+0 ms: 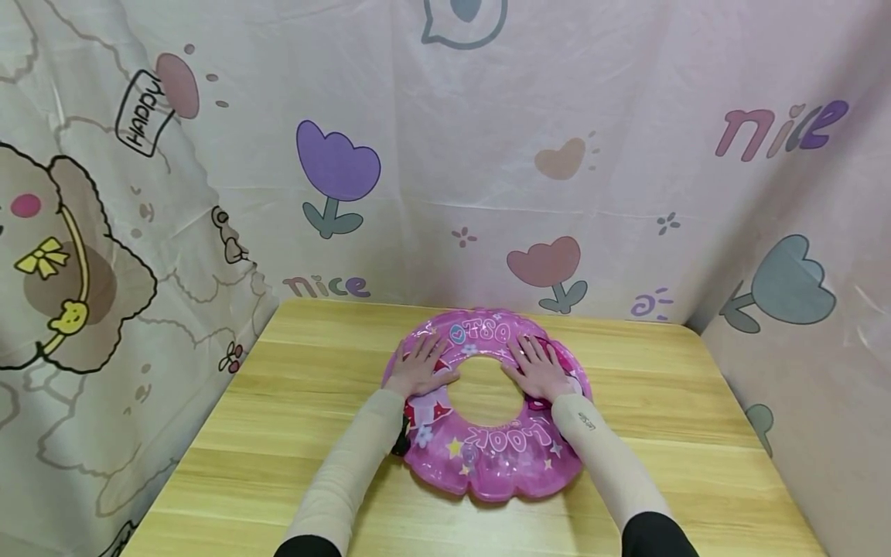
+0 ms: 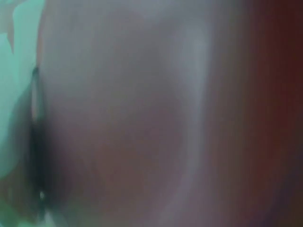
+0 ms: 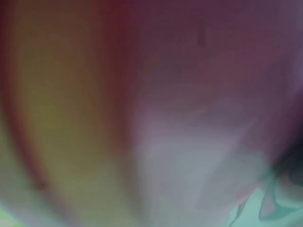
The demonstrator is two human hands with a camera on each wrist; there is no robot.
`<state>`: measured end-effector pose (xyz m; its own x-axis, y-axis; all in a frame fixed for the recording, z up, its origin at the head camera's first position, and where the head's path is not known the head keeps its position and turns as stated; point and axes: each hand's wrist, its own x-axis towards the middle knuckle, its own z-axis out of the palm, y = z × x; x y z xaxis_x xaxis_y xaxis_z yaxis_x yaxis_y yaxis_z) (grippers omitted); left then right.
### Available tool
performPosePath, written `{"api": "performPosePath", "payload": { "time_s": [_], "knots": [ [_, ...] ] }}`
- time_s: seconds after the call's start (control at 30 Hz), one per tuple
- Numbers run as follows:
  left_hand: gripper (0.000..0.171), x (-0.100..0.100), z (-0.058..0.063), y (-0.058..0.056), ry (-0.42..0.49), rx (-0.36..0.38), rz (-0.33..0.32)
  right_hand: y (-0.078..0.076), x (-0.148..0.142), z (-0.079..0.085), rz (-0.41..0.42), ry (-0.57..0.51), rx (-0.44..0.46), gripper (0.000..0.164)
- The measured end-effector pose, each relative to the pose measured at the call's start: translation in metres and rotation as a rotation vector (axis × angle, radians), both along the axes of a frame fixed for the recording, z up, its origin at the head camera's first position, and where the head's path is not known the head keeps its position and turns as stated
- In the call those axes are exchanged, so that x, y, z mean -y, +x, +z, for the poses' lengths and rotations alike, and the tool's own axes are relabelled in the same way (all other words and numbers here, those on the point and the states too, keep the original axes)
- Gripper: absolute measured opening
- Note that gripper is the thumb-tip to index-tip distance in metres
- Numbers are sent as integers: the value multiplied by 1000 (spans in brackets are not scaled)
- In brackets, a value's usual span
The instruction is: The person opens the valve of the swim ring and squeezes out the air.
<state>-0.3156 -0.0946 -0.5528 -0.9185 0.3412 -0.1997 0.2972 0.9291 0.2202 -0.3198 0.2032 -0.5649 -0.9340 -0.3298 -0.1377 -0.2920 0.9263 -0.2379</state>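
A pink inflatable swim ring (image 1: 487,472) with printed letters, stars and flowers lies flat on the wooden table, its edge scalloped and puckered at the front. My left hand (image 1: 420,367) rests palm down on the ring's left side, fingers spread and pointing away. On the right side, my right hand (image 1: 541,369) presses the ring the same way, thumb towards the centre hole. Both wrist views are filled with blurred, close surfaces, so no fingers can be made out there. A small black item (image 1: 401,439) shows beside the left forearm; its kind is unclear.
The light wooden table (image 1: 278,433) extends to both sides of the ring. Behind it hangs a pale printed cloth (image 1: 452,155) with flowers and hearts, which meets the table's back edge and continues along the left and right sides.
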Motion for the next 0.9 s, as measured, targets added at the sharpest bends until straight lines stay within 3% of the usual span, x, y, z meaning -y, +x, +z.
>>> {"api": "performPosePath", "payload": {
  "time_s": [0.1,0.37,0.6,0.9],
  "knots": [
    [90,0,5,3,-2,-13,-6,0,0,-1,0,2,2,79],
    [82,-1,4,4,-13,-33,0,1,0,-2,0,-35,-17,73],
    [71,0,-8,-2,-52,-34,14,1,1,-4,0,-4,-23,69],
    [70,-1,-1,4,-70,-81,4,2,1,-3,-7,-10,-35,68]
  ]
}}
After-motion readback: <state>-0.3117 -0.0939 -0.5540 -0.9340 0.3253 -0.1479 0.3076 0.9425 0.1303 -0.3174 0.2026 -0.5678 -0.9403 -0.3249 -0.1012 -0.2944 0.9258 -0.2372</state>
